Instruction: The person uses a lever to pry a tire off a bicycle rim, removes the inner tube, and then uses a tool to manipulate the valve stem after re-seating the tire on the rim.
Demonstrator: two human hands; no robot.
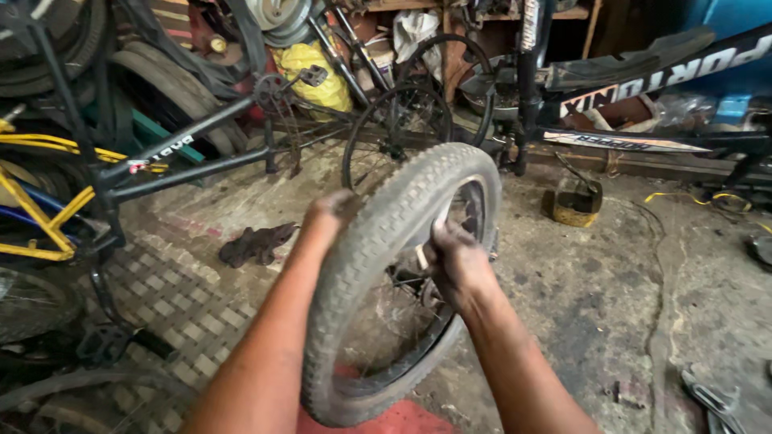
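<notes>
Wheel (pixel 378 265) held upright between both hands, just above the floor (pixel 611 273), in front of the person.

L hand (pixel 330 213) is wrapped over the outer tread near the top-left; fingers go behind the tyre, so full closure cannot be told. R hand (pixel 454 257) is clamped on the inner edge at the rim, approx. mid-height. Tyre: black rubber, knobby block tread, dusty, flexible at the sidewall. Rim and thin wire spokes: metal, stiff. Judged moderately light but awkward and prone to roll; best held at tread and rim, opposite sides, not by the spokes. Greasy skin may reduce grip. Nearby: dark rag (pixel 256 243) on the floor, black bike frame (pixel 193 149) at left, spare wheel (pixel 398 128) behind.
</notes>
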